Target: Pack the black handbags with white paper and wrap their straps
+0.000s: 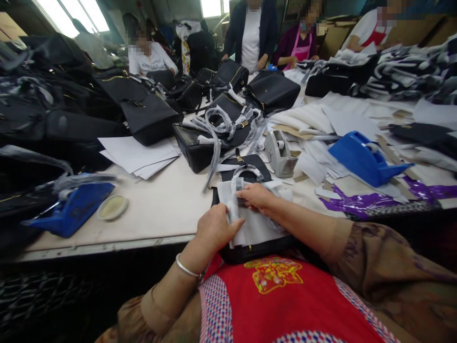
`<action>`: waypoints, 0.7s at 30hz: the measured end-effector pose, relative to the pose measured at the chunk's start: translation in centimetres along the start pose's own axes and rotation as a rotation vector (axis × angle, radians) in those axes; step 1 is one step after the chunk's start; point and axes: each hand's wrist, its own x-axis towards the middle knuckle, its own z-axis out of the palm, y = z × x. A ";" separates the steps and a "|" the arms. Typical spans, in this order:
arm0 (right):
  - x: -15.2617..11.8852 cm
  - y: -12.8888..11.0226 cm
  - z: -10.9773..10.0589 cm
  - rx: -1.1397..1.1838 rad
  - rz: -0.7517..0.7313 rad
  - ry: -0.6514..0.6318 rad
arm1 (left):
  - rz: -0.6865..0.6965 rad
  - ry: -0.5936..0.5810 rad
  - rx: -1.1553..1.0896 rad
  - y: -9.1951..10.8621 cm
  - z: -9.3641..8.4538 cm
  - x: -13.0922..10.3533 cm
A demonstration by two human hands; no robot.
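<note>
From my remote seat, I see the black bag (241, 256) at the near edge of the bench (160, 205), just before the red apron (250, 309), probably for easy reach. The right hand (260, 197) has its fingers pinched on the white wrapping (233, 209); the left hand (215, 227) seemingly steadies it, though I can't tell whether its fingers grip.
</note>
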 end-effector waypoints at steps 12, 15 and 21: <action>-1.0 0.1 -0.9 0.257 -0.039 -0.100 | -0.045 -0.053 0.320 2.4 0.0 -1.7; -0.9 -0.1 -1.0 0.371 -0.023 -0.143 | -0.056 -0.054 0.346 2.4 0.2 -1.9; -1.3 -0.8 -1.6 0.566 -0.015 -0.175 | -0.090 -0.040 0.158 2.2 0.0 -2.3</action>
